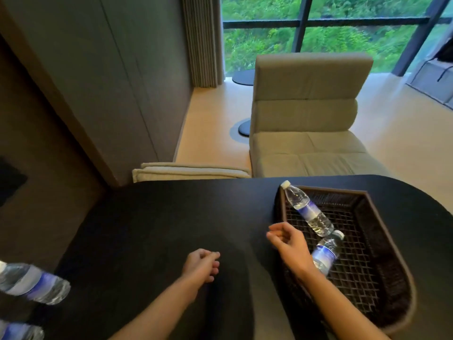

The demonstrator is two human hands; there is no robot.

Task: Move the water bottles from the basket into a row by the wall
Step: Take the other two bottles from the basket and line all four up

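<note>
Take the dark woven wicker basket (382,241) with its open lattice floor as your landmark: two clear plastic water bottles with blue-and-white labels are left inside it, both lying down. The longer-looking one (306,211) leans with its white cap up on the basket's far-left corner; the second bottle (326,253) lies nearer you, its cap touching or just beside the first one's base, partly hidden by your right wrist. Your right hand (286,238) hovers over the basket's left rim, fingers loosely curled and holding nothing. Your left hand (202,266) rests on the black matte tabletop (147,217) well to the left of the basket, fingers folded together, also empty. Two more bottles of the same kind (34,283) sit far left of the basket at the wall side — blurred, so I cannot tell how straight that row is. The next step looks like a reach for one of the remaining pair. Go for the near bottle first, since it is directly under your wrist; wrap your fingers around the labelled middle, not the crinkly lower body, which will likely flex. Lift clear of the rim before travelling left — the other bottle may roll once its neighbour goes. Set it upright beside the last bottle in the row.
</note>
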